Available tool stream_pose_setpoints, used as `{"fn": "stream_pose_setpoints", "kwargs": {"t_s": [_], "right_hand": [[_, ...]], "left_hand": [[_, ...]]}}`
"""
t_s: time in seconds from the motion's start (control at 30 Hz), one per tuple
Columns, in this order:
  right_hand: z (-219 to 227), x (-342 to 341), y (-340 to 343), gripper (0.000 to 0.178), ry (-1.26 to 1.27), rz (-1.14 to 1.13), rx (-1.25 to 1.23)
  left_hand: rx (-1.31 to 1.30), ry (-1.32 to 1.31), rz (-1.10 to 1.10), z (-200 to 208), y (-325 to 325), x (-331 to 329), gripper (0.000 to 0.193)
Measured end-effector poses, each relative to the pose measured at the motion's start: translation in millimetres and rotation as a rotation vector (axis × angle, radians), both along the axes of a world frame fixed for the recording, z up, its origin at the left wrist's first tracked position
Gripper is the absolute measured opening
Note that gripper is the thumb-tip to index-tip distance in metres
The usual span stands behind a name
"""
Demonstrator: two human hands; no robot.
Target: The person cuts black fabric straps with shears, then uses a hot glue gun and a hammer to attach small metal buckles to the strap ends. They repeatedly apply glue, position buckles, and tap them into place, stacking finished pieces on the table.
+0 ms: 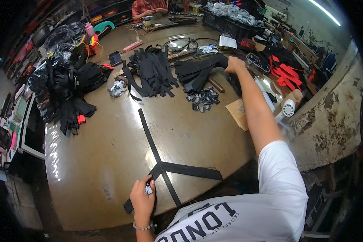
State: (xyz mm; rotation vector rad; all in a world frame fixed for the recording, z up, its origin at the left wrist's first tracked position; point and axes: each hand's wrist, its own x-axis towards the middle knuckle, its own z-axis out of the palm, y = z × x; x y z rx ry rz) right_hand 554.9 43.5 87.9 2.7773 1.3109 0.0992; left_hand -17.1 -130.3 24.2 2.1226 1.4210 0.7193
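My right hand (234,64) reaches to the far right, its fingers closed on the end of a fanned bundle of black webbing straps (199,71). Near the table's front edge, my left hand (142,198) is closed around a small grey-and-white piece (149,188), too small to name. Its fingertips touch a joined black strap piece (193,170) that lies flat, its bands crossing at one point. One band runs away from me and another to the right. Below the bundle sits a loose pile of small dark grey pieces (202,99).
More black straps lie in a bunch (151,72) at the back middle and a large heap (62,86) at left. Red straps (285,72) and a small white fan (288,108) are at right. Across the table (101,157), a person in a red striped shirt (143,9) works.
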Motion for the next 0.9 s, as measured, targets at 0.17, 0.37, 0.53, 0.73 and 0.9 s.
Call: {"fn": "stream_pose_setpoints", "kwargs": {"t_s": [0.17, 0.37, 0.53, 0.73, 0.9], "right_hand": [[7, 10, 10, 0.063, -0.003, -0.040, 0.066], [-10, -5, 8, 0.089, -0.126, -0.207, 0.133], [-37, -82, -21, 0.017, 0.098, 0.346, 0.749], [-102, -142, -53, 0.051, 0.319, 0.474, 0.559], [-100, -154, -28, 0.077, 0.265, 0.502, 0.355]], "left_hand": [[-0.003, -0.004, 0.035, -1, -1, 3, 0.016], [0.031, -0.004, 0.039, -3, -1, 3, 0.015], [0.089, -0.015, 0.017, -7, 1, 3, 0.013], [0.111, -0.009, -0.010, -10, 1, 1, 0.012], [0.120, -0.030, -0.008, -9, 0, 1, 0.011]]}}
